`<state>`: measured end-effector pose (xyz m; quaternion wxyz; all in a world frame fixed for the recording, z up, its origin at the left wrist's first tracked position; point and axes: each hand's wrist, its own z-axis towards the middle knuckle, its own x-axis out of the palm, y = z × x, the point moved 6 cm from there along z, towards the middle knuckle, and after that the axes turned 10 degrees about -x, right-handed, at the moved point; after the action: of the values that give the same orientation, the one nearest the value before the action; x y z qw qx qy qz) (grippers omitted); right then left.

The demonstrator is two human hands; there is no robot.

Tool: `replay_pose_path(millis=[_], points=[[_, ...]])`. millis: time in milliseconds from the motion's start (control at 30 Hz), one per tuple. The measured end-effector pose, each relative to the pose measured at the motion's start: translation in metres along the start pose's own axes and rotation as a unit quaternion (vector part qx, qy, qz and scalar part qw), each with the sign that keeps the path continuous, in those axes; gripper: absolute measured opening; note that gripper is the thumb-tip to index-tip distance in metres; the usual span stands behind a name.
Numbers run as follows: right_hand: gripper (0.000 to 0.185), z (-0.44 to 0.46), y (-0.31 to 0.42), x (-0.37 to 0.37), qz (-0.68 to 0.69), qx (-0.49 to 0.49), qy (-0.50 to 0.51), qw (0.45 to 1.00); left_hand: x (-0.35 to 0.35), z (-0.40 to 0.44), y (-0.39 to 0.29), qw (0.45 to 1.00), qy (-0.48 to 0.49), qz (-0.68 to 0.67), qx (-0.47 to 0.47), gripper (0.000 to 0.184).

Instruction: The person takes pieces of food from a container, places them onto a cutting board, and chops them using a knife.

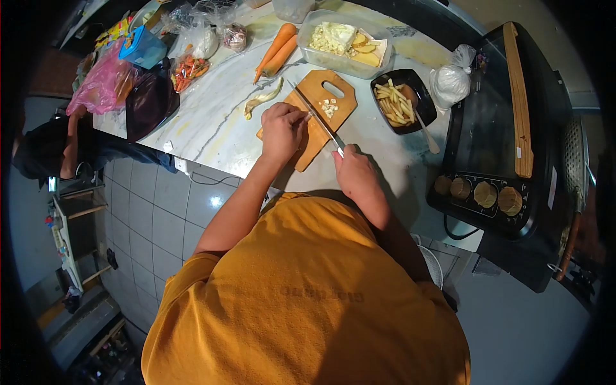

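Observation:
My right hand (354,172) is wrapped round the handle of a knife (319,119), whose blade slants up and left across a wooden cutting board (345,110). My left hand (283,131) rests on the board's left side with curled fingertips close to the blade. Whatever those fingers hold is hidden beneath them. Small pale chopped pieces (329,108) lie on the board, right of the blade. A curved, pale yellowish strip (262,99) lies on the counter just beyond my left hand.
Behind the board are carrots (277,50) and a plastic container (346,64) of cut vegetables. To the right stand a black bowl (426,82) of pale cut sticks with a spoon, a tied bag (451,83) and a toaster oven (484,128). Another person (45,151) is at far left.

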<state>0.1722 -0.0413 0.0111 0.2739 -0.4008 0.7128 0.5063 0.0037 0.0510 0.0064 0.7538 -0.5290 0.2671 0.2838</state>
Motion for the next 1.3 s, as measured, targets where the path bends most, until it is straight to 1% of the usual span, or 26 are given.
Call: replay_pose_path(millis=[100, 167, 367, 467, 533, 667, 733, 867, 933, 1100, 1300], points=[[0.037, 0.008, -0.001, 0.004, -0.001, 0.008, 0.005, 1.0, 0.0, -0.001, 0.0, 1.0, -0.001, 0.002, -0.003, 0.008], [0.038, 0.012, 0.001, 0.005, -0.001, -0.01, -0.007, 1.0, 0.0, -0.001, -0.001, 1.0, -0.002, 0.006, -0.003, 0.009], [0.039, 0.002, -0.002, -0.001, -0.01, -0.006, -0.03, 0.999, 0.0, -0.003, 0.003, 1.0, 0.01, 0.014, -0.018, 0.012], [0.039, 0.0, -0.007, -0.003, -0.019, -0.015, -0.034, 0.999, -0.002, -0.002, 0.0, 1.0, 0.005, 0.007, -0.006, 0.014], [0.039, -0.002, -0.008, -0.005, -0.011, -0.016, -0.037, 0.999, -0.008, 0.0, -0.007, 0.999, -0.012, 0.003, 0.032, 0.017], [0.039, -0.004, -0.009, -0.004, 0.003, -0.027, -0.052, 0.998, -0.013, -0.001, -0.012, 1.0, -0.006, 0.01, 0.024, 0.02], [0.039, -0.005, -0.009, -0.005, 0.008, -0.028, -0.056, 0.998, -0.014, -0.001, -0.013, 0.999, -0.008, 0.012, 0.038, 0.023], [0.04, -0.007, -0.005, -0.009, 0.028, -0.039, -0.055, 0.997, -0.012, -0.003, -0.008, 1.0, 0.007, 0.004, 0.01, 0.021], [0.04, -0.006, -0.006, -0.006, 0.029, -0.05, -0.058, 0.997, -0.012, -0.006, -0.005, 1.0, 0.008, 0.025, -0.015, 0.021], [0.04, -0.008, -0.003, -0.004, 0.044, -0.057, -0.062, 0.995, -0.008, -0.007, -0.002, 0.999, 0.003, 0.041, -0.015, 0.014], [0.04, -0.008, -0.004, -0.001, 0.023, -0.062, -0.061, 0.996, -0.009, -0.008, -0.004, 0.999, 0.005, 0.051, -0.008, 0.01]])
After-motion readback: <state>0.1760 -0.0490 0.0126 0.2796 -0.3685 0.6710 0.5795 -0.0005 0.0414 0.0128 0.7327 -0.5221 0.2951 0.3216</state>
